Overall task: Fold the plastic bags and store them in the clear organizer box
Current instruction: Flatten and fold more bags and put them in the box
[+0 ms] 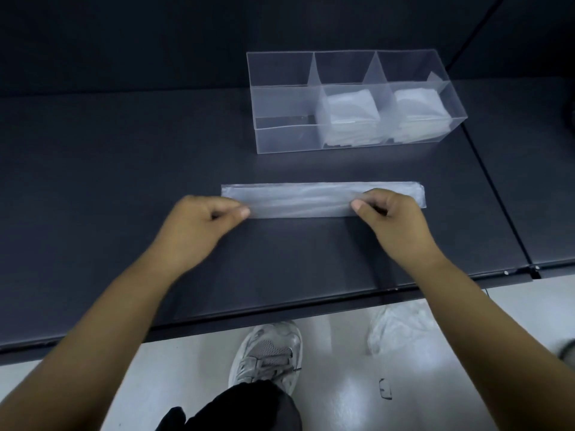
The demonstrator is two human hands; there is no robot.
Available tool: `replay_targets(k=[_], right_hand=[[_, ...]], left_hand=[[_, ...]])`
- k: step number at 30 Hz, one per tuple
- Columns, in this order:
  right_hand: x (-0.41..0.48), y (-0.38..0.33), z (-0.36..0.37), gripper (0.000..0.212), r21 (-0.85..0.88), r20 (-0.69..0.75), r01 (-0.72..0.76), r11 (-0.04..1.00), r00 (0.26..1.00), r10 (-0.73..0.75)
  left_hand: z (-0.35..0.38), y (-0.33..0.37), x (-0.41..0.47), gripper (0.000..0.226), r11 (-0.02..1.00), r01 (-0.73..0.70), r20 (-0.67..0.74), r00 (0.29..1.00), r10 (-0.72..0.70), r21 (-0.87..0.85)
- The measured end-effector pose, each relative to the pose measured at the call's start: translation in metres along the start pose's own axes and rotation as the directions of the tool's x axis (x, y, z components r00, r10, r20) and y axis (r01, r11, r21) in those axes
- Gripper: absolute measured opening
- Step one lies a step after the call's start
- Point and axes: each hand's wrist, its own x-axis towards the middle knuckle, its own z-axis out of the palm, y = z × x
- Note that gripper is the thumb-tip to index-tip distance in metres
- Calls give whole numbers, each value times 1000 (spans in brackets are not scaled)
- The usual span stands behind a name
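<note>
1. Hands first: the left hand [202, 219] and right hand [389, 213] are well apart, both reaching forward over a dark table [124, 181], forearms bare
2. Each hand has its fingers curled and pinches the near long edge of a plastic bag [311, 199] between thumb and fingers; the left hand is by the bag's left end and the right hand is toward its right end
3. The plastic bag is translucent and folded into a long, narrow strip. It lies flat on the table, running left to right, and its far edge rests on the surface
4. Beyond the strip and a little to the right, apart from it, stands the clear organizer box [280, 138], split by upright dividers into compartments
5. Folded white bags are stacked inside the box: one stack [350, 113] in the middle compartment and a second stack [420, 105] in the right compartment
6. Below the table's near edge is a pale, glossy floor [186, 384], with a grey sneaker [267, 349] under a black trouser leg [249, 405]
7. Right of the sneaker, on the floor, lies a heap of crumpled clear plastic [401, 325] – it is blurred, so I cannot tell how many pieces are in it
</note>
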Motion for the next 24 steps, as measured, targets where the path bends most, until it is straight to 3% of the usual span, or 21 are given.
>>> replay_targets(k=[2,4,7,9,11,13,14,16,17,19,21,24], right_hand=[[8,1,2,30,79,-48,-78,994,995,82],[16,0,5,23,125,-82,-126,984,987,137],[25,-2,9,22,84,-109,-163,983,979,172],[30,-2,11,20,51,-119,-180,982,975,185],[33,-2,13,17,25,-135,-195,980,971,197],[33,-2,13,18,13,-152,-202,979,968,202],[33,-2,14,17,11,-160,-204,979,966,203],[32,-4,14,9,24,-156,-210,977,965,211],[30,-6,15,5,18,-154,-211,977,965,211],[26,-8,15,10,-117,-206,-184,976,966,158],[24,-4,10,23,-360,-299,-126,924,954,14],[30,9,-11,37,-498,-263,-97,862,964,-43]], left_hand=[[-10,-4,8,8,972,148,-40,987,-158,-180],[-14,-8,18,8,926,238,-79,959,-271,-292],[-10,-8,25,13,928,279,-149,935,-321,-246],[-2,-5,21,12,979,201,-347,917,-197,-25],[13,8,9,16,944,8,-483,861,161,329],[40,22,-2,26,847,-218,-326,854,406,485],[55,26,-6,34,810,-293,-179,884,432,507],[78,29,-12,58,758,-296,91,949,301,582],[86,27,-13,69,713,-264,162,964,209,650],[93,17,-12,80,625,-236,207,971,120,744],[96,10,-11,81,592,-232,202,972,117,772],[96,8,-9,80,568,-228,204,973,105,791]])
